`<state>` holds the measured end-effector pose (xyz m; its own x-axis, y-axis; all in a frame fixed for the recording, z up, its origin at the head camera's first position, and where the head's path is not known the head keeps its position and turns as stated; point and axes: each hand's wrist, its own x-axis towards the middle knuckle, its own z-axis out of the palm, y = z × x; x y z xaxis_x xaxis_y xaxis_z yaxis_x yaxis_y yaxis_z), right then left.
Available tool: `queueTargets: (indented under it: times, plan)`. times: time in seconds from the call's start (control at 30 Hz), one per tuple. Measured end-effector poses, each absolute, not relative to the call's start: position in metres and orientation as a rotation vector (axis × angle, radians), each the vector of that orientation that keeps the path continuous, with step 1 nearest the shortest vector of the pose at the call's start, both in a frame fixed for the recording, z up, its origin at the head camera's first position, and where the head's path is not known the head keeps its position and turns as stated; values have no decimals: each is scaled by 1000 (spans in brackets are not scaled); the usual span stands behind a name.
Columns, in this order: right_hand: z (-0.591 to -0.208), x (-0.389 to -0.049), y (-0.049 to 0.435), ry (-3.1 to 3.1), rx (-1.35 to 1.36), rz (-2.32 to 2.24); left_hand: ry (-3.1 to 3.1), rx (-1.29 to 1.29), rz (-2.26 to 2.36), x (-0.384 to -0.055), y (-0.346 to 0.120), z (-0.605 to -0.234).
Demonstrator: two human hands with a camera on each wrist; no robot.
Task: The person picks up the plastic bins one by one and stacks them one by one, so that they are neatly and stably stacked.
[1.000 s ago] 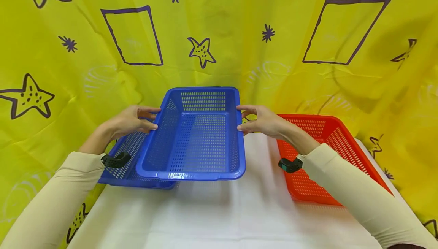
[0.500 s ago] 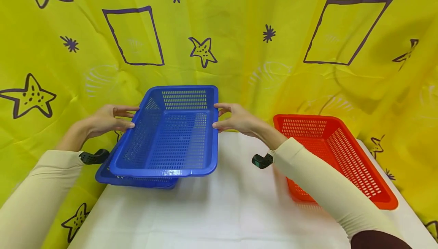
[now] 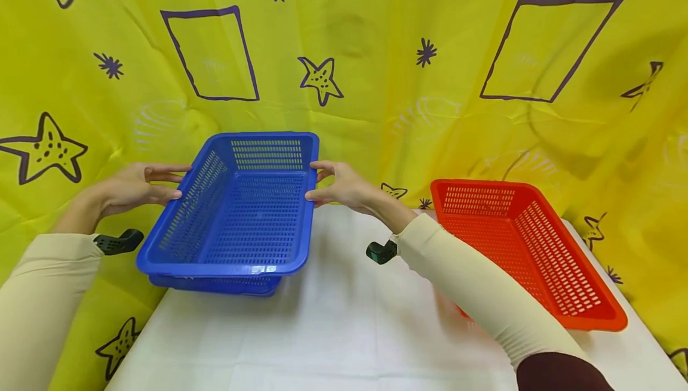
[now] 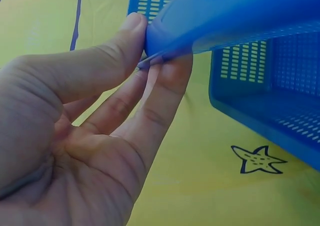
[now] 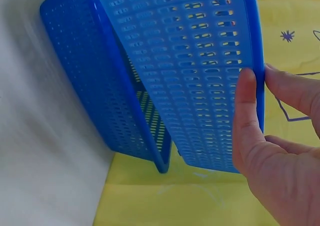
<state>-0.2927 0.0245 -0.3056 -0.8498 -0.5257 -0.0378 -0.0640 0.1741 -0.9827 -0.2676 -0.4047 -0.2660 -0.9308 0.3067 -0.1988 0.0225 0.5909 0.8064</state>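
Both hands hold a blue plastic basket (image 3: 252, 218) with slotted walls, one at each side rim. My left hand (image 3: 129, 188) pinches its left rim between thumb and fingers; the left wrist view shows the thumb (image 4: 131, 28) on one face of the rim and fingers on the other. On the opposite rim my right hand (image 3: 344, 188) pinches in the same way, its fingers against the slotted outer wall in the right wrist view. Under the held basket stands a second blue basket (image 3: 226, 285), mostly hidden in the head view. The right wrist view shows a wedge-shaped gap between the two baskets.
A red slotted basket (image 3: 553, 259) stands on the right of the white table (image 3: 344, 331), partly behind the right forearm. A yellow curtain (image 3: 365, 68) with starfish drawings hangs behind and beside the table.
Both hands have carried the held blue basket leftward, from mid-table to over the second blue basket, covering most of it. The red basket has stayed in place.
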Motion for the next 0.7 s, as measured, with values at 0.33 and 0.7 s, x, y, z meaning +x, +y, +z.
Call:
queueTargets:
  times: [0.33, 0.7]
  plan:
    - [-310, -295, 12, 2061, -557, -1747, 2513, 253, 1212, -270, -414, -265]
    - [-314, -296, -2, 2072, -531, -1751, 2517, 236, 1156, -279, -423, -268]
